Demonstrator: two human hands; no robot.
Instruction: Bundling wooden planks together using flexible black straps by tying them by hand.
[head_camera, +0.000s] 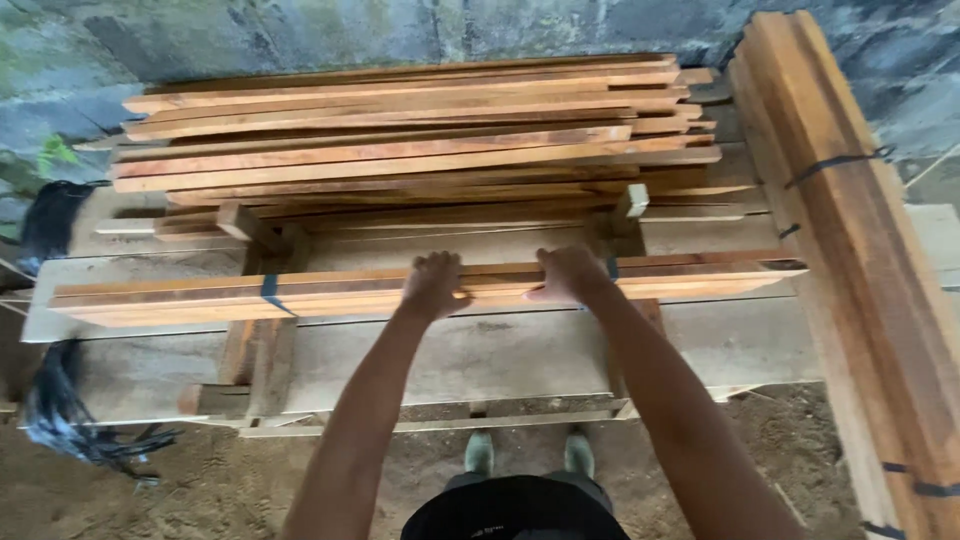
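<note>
1. Nearest: shoes (520, 452) and dark shorts (515, 512) showing at bottom, over a dirt floor (230, 485).
2. Both arms reaching fwd. L hand (435, 284) is gripping the bundle (330, 292) of thin slats, fingers curled over its top edge; R hand (567, 274) is doing the same just beside it.
3. Bundle is lying crosswise on the tabletop (500, 352), a rough plank bench, w/ a dark strap (269, 288) binding it left of the hands.
4. Black strap tangle (75, 425) is hanging at the bench's left end.
5. Right: a long strapped plank stack (850, 230) is running front to back.
6. Farther: a loose slat pile (410, 135) is sitting on blocks behind the bundle, near the stone wall (300, 30).
</note>
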